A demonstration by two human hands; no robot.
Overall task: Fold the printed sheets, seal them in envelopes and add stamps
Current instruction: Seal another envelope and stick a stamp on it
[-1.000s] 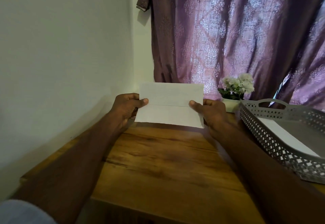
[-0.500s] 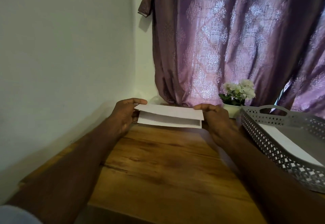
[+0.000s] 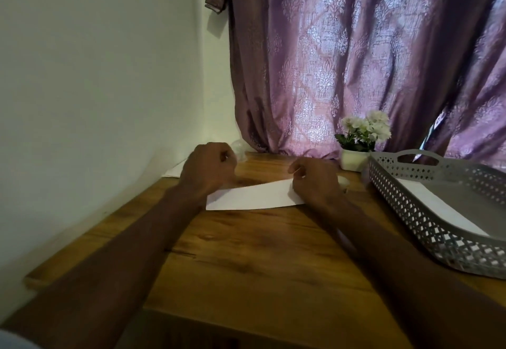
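Note:
A folded white sheet (image 3: 254,196) lies flat on the wooden table (image 3: 246,261), a little past its middle. My left hand (image 3: 209,169) rests curled on the sheet's left end, fingers bent under. My right hand (image 3: 315,181) presses down on the sheet's right end, fingers curled, covering that corner. Both hands hide the sheet's far edge in part. Another white paper (image 3: 175,169) lies by the wall behind my left hand.
A grey perforated tray (image 3: 427,211) with a white sheet (image 3: 443,209) inside stands at the right. A small white pot of white flowers (image 3: 358,140) sits at the back by the purple curtain (image 3: 356,61). A white wall (image 3: 95,88) bounds the left.
The sheet was held upright and unfolded in both hands, then folded over, and now lies flat on the table under both hands. The view has tilted down.

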